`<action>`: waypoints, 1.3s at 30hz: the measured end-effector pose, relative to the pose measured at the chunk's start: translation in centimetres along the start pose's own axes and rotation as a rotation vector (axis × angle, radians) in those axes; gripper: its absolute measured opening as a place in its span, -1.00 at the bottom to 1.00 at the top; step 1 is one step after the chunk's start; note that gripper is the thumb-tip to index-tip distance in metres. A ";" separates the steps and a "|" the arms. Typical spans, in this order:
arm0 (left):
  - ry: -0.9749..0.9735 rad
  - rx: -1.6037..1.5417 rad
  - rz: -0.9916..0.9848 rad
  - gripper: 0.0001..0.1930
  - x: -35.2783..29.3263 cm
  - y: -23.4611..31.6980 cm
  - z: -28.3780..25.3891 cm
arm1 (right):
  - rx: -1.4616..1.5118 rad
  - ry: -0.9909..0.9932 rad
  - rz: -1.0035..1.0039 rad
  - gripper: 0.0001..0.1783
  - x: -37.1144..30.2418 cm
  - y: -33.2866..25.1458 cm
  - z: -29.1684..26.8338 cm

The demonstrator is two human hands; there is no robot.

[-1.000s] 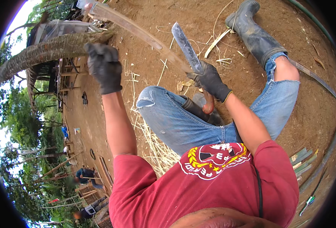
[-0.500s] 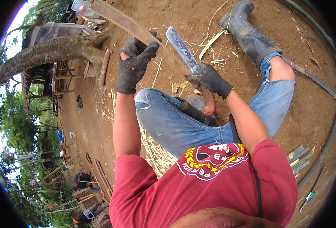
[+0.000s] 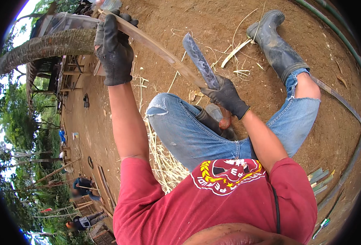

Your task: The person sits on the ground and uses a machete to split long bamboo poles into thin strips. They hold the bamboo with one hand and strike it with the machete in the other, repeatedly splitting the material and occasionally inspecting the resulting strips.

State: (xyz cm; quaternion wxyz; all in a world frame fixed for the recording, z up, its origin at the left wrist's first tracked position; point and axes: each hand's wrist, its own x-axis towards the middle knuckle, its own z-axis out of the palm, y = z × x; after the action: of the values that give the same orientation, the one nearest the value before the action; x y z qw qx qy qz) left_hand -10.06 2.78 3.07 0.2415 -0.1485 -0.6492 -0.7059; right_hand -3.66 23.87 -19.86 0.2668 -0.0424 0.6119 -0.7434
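My left hand (image 3: 116, 53), in a dark work glove, is closed round the upper-left end of a long flat strip of bamboo or wood (image 3: 160, 51). The strip slants down to the right, and its lower end meets my right hand (image 3: 228, 96). That hand, also gloved, grips a machete (image 3: 201, 61) whose dark, scuffed blade points up and slightly left. Its curved reddish-brown handle (image 3: 225, 120) sticks out below the glove. Whether my right fingers also hold the strip's lower end, I cannot tell.
I sit on bare soil, one booted leg (image 3: 274, 45) stretched right. Pale shavings (image 3: 164, 163) lie beside my bent knee. Cut green strips (image 3: 319, 179) lie at lower right, long poles (image 3: 339, 36) at upper right. A leaning trunk (image 3: 45, 49) and people (image 3: 82, 185) are at left.
My left hand has moved up and left, from partway along the strip to its far end. The strip has turned more edge-on. My right hand and the machete have shifted slightly.
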 end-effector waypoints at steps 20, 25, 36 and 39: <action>-0.117 -0.409 -0.150 -0.63 -1.1 -1.3 1.5 | -0.230 0.353 -0.557 -0.57 0.0 -4.1 3.6; -0.047 -0.334 -0.116 -0.65 -1.2 -1.2 1.1 | -0.061 0.371 -0.495 -0.68 -0.2 -6.0 2.3; -0.109 -0.374 -0.134 -0.58 -1.7 0.0 0.0 | 0.414 0.446 -0.556 -0.73 -0.4 -11.1 -5.9; -0.117 -0.479 -0.189 -0.65 -1.8 0.2 -0.2 | 0.439 0.335 -0.437 -0.67 -0.6 -9.2 -5.7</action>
State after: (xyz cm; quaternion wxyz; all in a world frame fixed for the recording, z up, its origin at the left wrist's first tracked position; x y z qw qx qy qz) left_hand -8.44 2.89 2.25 0.0947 -0.1807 -0.4874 -0.8490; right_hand -8.51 30.20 -12.50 0.0000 0.0084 0.4493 -0.8934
